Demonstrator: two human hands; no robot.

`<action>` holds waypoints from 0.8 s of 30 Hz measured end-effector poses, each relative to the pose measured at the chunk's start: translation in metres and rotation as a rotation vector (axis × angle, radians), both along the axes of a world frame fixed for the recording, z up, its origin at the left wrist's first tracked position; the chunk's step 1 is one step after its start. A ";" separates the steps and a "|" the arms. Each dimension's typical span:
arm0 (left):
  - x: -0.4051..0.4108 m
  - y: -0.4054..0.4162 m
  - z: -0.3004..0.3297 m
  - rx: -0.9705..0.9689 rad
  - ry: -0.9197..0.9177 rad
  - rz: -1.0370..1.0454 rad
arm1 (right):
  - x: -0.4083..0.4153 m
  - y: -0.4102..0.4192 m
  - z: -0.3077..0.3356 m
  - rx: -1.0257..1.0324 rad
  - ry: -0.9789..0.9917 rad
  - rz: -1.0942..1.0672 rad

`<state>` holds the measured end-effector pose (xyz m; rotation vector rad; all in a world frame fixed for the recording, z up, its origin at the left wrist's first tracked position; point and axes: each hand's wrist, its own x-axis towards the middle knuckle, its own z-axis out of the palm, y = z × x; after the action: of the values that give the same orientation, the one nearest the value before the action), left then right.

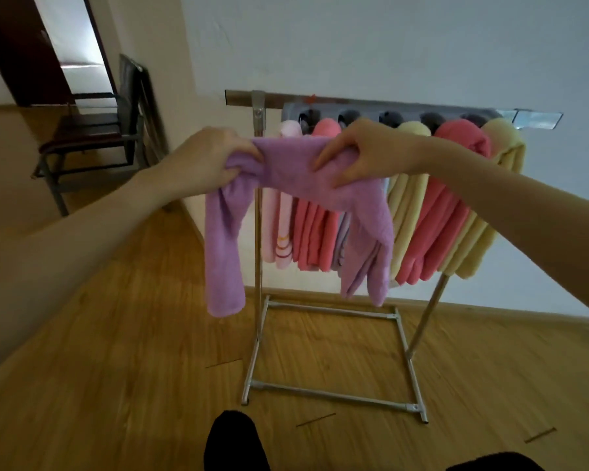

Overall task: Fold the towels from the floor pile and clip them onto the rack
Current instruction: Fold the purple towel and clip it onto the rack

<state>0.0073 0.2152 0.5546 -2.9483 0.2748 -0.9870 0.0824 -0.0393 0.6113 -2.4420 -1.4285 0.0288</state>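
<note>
A purple towel (293, 171) hangs stretched between both hands in front of the metal rack (258, 232). My left hand (208, 158) grips its bunched left part, and one long end droops below it. My right hand (361, 151) pinches the towel's upper edge on the right, with the other end hanging down. On the rack behind, a grey clip hanger (398, 115) holds several folded towels: light pink (279, 226), coral (315, 232), pale yellow (407, 205), coral (439, 212) and pale yellow (483, 212).
A dark metal chair (96, 137) stands at the left by a doorway. The rack's base frame (330, 392) lies on the wooden floor ahead. My dark-clad legs (232, 443) show at the bottom edge. A white wall runs behind the rack.
</note>
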 end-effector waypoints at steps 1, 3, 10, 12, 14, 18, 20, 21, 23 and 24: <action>0.003 0.005 0.017 -0.002 0.051 -0.091 | 0.006 0.009 0.006 0.048 -0.050 -0.027; 0.016 0.020 0.045 0.060 0.010 -0.091 | 0.017 0.029 0.014 0.123 -0.160 -0.105; 0.080 0.042 0.050 0.041 -0.109 0.053 | 0.044 0.096 -0.002 0.333 -0.343 -0.499; 0.090 0.039 0.043 0.068 -0.140 0.057 | 0.046 0.108 -0.007 0.291 -0.451 -0.624; 0.103 0.037 0.037 0.088 -0.172 0.039 | 0.047 0.116 -0.015 0.278 -0.523 -0.703; 0.125 0.032 0.029 0.120 -0.211 -0.015 | 0.057 0.136 -0.048 0.385 -0.664 -0.792; 0.134 0.032 0.025 0.140 -0.224 -0.042 | 0.061 0.142 -0.065 0.411 -0.636 -0.782; 0.138 0.033 0.024 0.159 -0.236 -0.050 | 0.062 0.142 -0.072 0.392 -0.637 -0.774; 0.143 0.034 0.020 0.230 -0.257 -0.057 | 0.063 0.140 -0.086 0.341 -0.645 -0.765; 0.145 0.034 0.019 0.272 -0.274 -0.070 | 0.064 0.139 -0.092 0.334 -0.657 -0.754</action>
<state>0.1518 0.2489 0.5731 -2.5416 0.4634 -1.2351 0.1467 0.1001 0.5190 -2.6176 -0.5112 -1.1533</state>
